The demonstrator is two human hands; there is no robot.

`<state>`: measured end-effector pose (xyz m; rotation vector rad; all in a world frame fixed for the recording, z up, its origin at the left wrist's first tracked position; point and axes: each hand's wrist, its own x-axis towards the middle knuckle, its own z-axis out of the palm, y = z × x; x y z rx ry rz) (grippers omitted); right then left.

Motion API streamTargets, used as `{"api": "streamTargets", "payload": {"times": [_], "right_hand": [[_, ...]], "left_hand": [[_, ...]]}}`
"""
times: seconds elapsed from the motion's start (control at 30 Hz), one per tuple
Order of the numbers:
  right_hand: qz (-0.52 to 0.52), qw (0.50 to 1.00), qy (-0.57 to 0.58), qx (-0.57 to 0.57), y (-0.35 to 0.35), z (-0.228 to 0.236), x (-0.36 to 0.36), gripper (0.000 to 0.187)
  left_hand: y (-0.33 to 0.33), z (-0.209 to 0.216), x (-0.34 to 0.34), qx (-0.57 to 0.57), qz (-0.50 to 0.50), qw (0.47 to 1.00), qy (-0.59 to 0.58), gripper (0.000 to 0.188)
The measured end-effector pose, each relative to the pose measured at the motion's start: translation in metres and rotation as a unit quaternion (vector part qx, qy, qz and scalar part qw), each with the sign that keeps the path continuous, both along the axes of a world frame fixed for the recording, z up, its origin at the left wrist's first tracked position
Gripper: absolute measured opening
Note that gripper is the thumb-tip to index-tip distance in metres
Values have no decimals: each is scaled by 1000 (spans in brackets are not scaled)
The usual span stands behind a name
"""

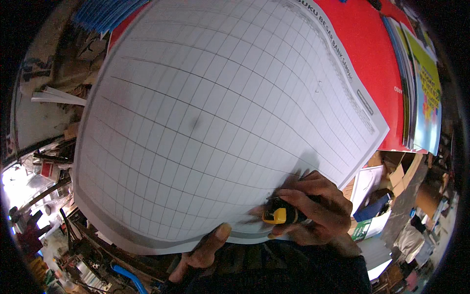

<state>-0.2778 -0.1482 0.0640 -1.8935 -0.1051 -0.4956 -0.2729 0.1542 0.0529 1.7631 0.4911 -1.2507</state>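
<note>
A large white sheet (196, 122) printed with a ledger grid spreads across the middle of the view, its surface bowed and its lower edge curving up. At that lower edge my left hand (205, 250) grips the sheet, thumb on top and the other fingers hidden beneath. To its right, my right hand (320, 208) is closed round a small black-and-yellow tool (278, 215), rounded like a tape measure and partly covered by the fingers. The tool is over the sheet's lower right part, and the hand's shadow falls on the paper.
Behind the sheet lies a red surface (364, 63), with a stack of colourful booklets (426, 93) at the right. Blue bristle-like strips (105, 14) stand at the upper left. Clutter fills the floor on both sides, including cardboard (404, 174) and a blue pipe (128, 275).
</note>
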Motion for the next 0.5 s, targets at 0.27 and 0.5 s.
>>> {"api": "streamTargets", "payload": {"times": [0.27,0.5], "right_hand": [[8,999,-40,23,0,-7,0,59],[-12,999,42,-33,7,3,-12,61]], "left_hand": [[5,4,-3,5,-15,1000,4,57],[10,7,-3,10,-27,1000,8,57]]}}
